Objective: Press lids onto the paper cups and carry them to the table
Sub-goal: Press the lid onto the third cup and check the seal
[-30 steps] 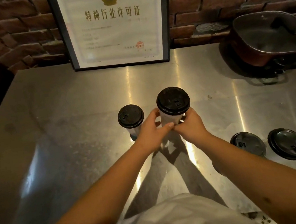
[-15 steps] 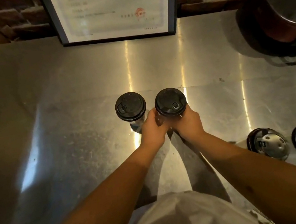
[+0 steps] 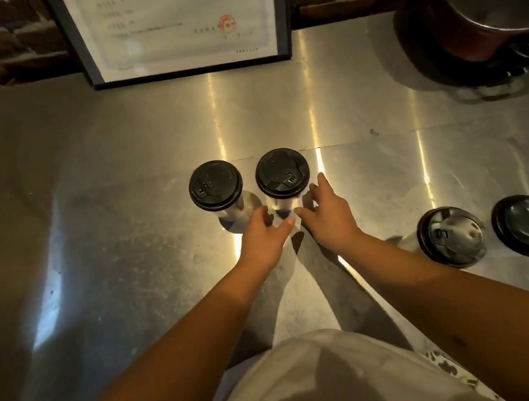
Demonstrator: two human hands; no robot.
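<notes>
We saw the left hand [image 3: 263,235] and right hand [image 3: 327,214] open, fingers spread, beside the right lidded cup [image 3: 282,174] on the worktop [image 3: 109,259]; a second lidded cup [image 3: 215,185] stood just left.

bare steel counter [image 3: 92,262] lay open leftward; rightward, two loose black lids [image 3: 450,236] (side by side) blocked passage.

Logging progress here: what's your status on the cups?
Left hand and right hand open, at the base of the right cup. Both cups lidded, side by side, left cup untouched. Two loose lids lie right; nothing blocking.
</notes>
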